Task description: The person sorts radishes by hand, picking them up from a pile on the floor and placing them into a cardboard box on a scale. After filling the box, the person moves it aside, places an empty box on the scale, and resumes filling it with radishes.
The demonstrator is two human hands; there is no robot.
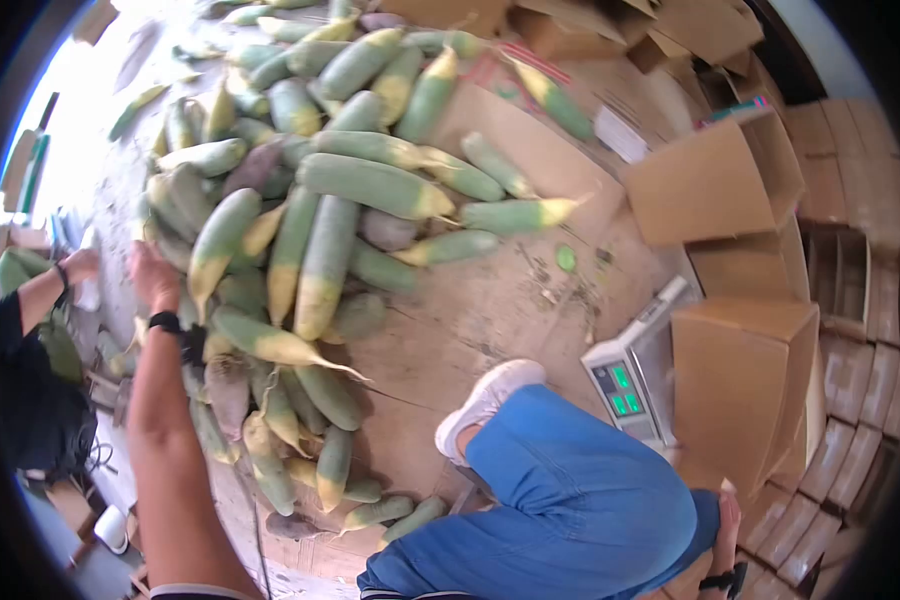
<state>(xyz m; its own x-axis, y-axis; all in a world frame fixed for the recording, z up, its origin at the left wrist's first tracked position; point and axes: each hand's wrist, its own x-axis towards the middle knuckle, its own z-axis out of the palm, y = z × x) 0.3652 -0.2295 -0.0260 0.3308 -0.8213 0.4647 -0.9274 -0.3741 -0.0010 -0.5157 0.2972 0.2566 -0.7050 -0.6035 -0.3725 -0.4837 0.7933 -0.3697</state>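
My left hand (155, 278), with a dark band at the wrist, reaches to the left edge of a big heap of green radishes (375, 185). Its fingers are curled beside the pale end of a radish, and what they close on is hidden. Down at the lower right, my right hand (727, 522) hangs past my blue-trousered leg, near a cardboard box (735, 385). The fingers there are drawn together, with a small pale tip showing above them. Many radishes taper to yellowish roots; a few purplish ones (228, 395) lie among them.
A digital scale (630, 370) with green lit figures stands beside the boxes. Another open carton (710, 180) lies behind it, and stacked cartons (845, 450) line the right side. At far left is another person's hand (80, 265). Leaf scraps (566, 258) litter the wooden surface.
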